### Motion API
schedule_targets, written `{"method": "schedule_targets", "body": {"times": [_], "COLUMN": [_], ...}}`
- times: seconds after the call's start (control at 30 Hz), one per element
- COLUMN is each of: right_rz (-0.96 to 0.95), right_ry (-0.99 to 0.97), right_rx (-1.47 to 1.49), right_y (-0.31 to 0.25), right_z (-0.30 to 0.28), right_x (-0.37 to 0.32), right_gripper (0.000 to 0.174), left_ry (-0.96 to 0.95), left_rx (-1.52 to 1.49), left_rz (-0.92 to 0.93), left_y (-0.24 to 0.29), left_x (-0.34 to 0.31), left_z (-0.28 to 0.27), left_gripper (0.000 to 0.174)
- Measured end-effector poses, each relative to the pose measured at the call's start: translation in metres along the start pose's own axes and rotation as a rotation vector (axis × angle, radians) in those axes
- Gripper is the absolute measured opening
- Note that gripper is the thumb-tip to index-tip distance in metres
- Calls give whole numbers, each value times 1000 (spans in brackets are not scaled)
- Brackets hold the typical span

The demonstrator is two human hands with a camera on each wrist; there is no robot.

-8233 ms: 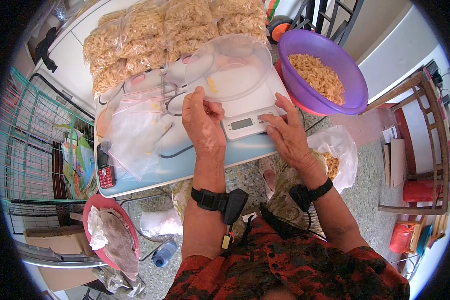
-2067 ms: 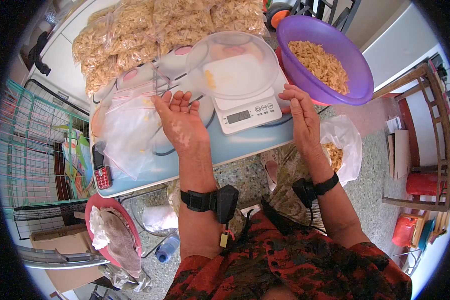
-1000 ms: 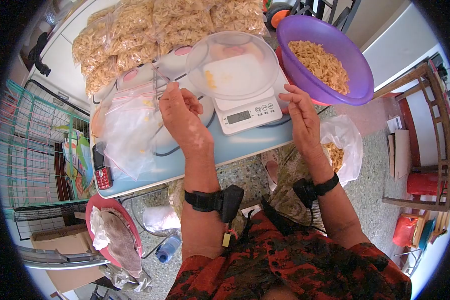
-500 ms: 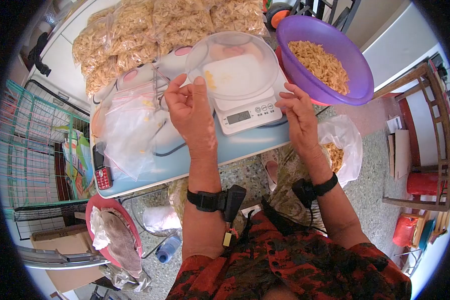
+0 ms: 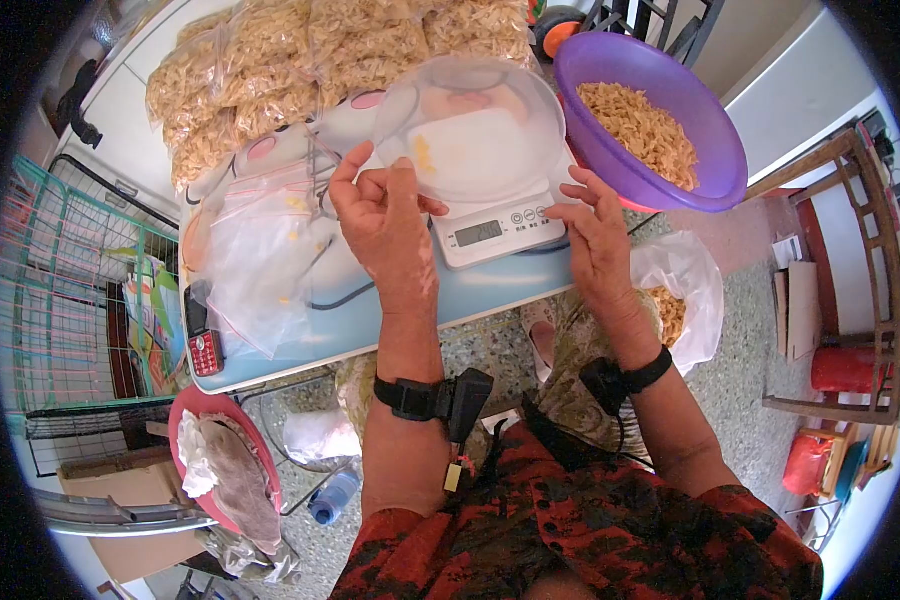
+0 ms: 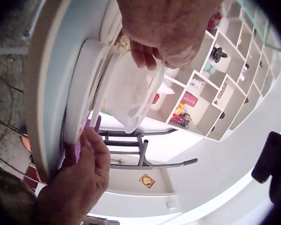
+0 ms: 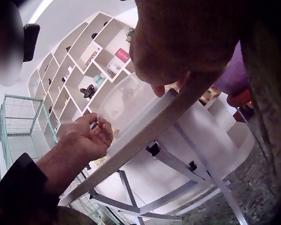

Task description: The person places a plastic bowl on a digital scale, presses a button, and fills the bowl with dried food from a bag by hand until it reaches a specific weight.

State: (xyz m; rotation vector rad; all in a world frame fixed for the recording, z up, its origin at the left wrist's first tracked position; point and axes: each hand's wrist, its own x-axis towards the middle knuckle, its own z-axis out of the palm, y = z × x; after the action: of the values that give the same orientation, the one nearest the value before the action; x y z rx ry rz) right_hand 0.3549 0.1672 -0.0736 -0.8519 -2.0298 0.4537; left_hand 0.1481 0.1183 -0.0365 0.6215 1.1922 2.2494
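Note:
A white digital kitchen scale stands on the table with its display lit. Over its platform sits a clear plastic bowl, holding a few yellowish crumbs at its left side. My left hand pinches the bowl's near left rim between thumb and fingers; the left wrist view shows those fingers curled over the rim. At the scale's front right corner my right hand rests with loosely bent fingers, fingertips right by the buttons. In the left wrist view the right hand is close against the scale's edge.
Filled bags of dried yellowish pieces line the table's back. A purple basin of loose pieces stands right. Flat zip bags and a red phone lie left. A white sack stands below, right.
My left hand has moved right from beside the zip bags to the bowl's rim and taken hold of it. The bowl has shifted slightly. The right hand's fingers have moved in toward the scale.

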Motion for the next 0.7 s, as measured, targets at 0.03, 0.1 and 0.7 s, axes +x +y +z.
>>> {"method": "schedule_targets", "body": {"times": [0.03,0.1,0.7], "right_rz": [-17,-51,-73], "right_ry": [0,0,-13], "right_rx": [-11,-33,-78], "right_y": [1,2,-1], "right_z": [0,1,1], "right_x": [0,-1,-3], "right_gripper": [29,32,38], "left_ry": [29,70,75], "left_rx": [-9,-28,-82], "left_rz": [-4,-7,-2], "left_y": [1,4,4], "left_x": [0,0,2], "left_z": [1,2,-6], "left_gripper": [42,41,40]}}
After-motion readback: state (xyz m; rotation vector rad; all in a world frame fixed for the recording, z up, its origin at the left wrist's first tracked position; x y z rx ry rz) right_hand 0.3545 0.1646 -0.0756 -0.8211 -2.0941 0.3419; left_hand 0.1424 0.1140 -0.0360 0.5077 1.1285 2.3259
